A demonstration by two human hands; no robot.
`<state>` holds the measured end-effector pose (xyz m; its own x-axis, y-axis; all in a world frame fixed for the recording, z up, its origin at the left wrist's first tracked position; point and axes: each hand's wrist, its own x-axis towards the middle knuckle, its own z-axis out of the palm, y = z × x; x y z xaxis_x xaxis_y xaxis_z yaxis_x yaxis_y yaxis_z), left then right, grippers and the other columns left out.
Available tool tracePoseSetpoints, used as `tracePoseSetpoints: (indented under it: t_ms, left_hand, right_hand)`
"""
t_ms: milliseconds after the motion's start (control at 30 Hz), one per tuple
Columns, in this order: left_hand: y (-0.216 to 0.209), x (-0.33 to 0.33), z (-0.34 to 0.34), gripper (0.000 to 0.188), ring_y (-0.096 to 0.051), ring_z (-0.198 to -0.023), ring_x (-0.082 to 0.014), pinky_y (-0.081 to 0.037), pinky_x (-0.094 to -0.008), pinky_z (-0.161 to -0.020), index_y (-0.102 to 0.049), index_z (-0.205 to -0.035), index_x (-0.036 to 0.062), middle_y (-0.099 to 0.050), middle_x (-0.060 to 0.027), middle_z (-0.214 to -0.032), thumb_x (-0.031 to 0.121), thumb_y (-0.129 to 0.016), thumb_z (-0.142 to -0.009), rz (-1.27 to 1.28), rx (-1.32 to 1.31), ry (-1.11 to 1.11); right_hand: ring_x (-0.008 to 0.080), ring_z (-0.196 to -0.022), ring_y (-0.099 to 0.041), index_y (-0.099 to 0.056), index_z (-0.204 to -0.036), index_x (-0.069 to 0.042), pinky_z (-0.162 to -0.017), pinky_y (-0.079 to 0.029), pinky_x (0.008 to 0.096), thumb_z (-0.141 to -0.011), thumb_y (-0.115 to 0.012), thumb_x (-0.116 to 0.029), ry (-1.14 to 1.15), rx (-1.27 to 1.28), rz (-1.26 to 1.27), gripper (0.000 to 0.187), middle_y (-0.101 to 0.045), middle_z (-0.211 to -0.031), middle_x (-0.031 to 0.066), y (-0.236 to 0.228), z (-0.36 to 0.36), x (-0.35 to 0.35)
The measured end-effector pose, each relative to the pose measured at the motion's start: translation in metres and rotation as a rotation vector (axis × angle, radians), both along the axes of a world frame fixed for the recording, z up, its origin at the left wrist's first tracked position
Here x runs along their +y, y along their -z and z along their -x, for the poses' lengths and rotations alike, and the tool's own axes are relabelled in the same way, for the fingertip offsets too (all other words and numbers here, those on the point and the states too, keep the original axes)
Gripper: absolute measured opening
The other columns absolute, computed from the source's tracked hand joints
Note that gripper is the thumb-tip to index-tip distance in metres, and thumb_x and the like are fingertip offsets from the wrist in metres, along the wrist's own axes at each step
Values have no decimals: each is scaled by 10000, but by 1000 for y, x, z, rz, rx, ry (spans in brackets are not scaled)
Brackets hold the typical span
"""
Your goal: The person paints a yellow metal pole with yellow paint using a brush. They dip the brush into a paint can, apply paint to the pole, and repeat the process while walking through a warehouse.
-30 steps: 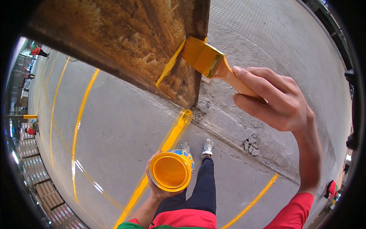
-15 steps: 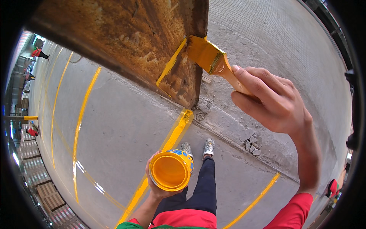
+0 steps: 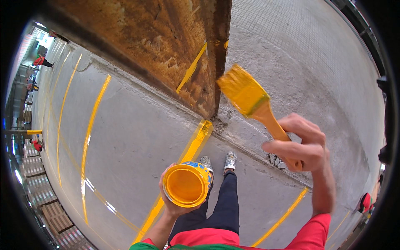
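A wide paintbrush [image 3: 246,89], its bristles coated in yellow paint, is held by its wooden handle in my right hand [image 3: 302,141]. The fingers are closed round the handle, and the bristles stand apart from the beam, just to the right of its edge. Above and ahead is a rusty brown steel beam [image 3: 162,46] with a slanting yellow stroke [image 3: 192,66] on its face. More yellow shows on its right edge. My left hand [image 3: 170,204] is wrapped round an open paint can [image 3: 186,184] of yellow paint, held in front of my body.
Yellow lines [image 3: 91,133] run over the grey concrete floor [image 3: 129,137]. By the beam's foot the concrete is broken, with rubble [image 3: 276,161] on the right. Pallets [image 3: 54,216] stand at the far left. Other people [image 3: 41,61] are in the distance on both sides.
The paintbrush has come off the beam and moved right and down towards me with my right hand. My left hand and the paint can stay almost in place.
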<state>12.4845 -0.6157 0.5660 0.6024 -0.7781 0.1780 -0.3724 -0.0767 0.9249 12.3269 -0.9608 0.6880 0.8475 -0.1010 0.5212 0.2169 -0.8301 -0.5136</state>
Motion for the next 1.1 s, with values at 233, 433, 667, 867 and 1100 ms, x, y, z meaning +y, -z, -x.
tracePoseSetpoints:
  t_ms: [233,433,667,867,1100]
  left_hand:
    - [-13,-24,-10,1309,-479,-1384,-355,-401,-482,-1155,-197,-1543,2,-393,-236,-1522,332,-1017,-577,75,-21,97]
    - [-72,-40,8,1256,-508,-1364,-325,-415,-455,-1145,-232,-1533,-11,-452,-203,-1485,230,-1014,-581,185,2,197]
    - [-150,-28,26,1166,-508,-1344,-349,-406,-458,-1139,-300,-1509,14,-494,-198,-1439,149,-983,-575,205,-19,229]
    - [-174,-5,35,1130,-474,-1355,-408,-404,-487,-1128,-305,-1520,27,-458,-217,-1463,161,-955,-605,221,-37,252]
    - [-183,15,31,1136,-434,-1388,-413,-383,-494,-1144,-304,-1532,30,-419,-224,-1497,194,-945,-607,197,-44,255]
  right_hand:
    - [190,-676,-678,-713,-1016,-24,-615,-552,308,-822,-818,-205,271,-248,-649,285,-714,-842,157,-5,46,76]
    - [200,-641,-727,-653,-946,52,-548,-577,281,-802,-700,-35,403,-246,-1018,175,-729,-762,185,-91,67,140]
    - [98,-580,-685,-713,-870,16,-500,-505,231,-813,-706,17,536,56,-610,57,-724,-686,88,-190,66,184]
    - [166,-557,-670,-709,-838,-29,-537,-513,277,-808,-785,-73,509,209,-318,93,-697,-677,91,-213,35,213]
    - [194,-613,-685,-705,-868,-27,-584,-528,296,-802,-830,-130,460,279,-307,174,-700,-710,97,-220,18,222]
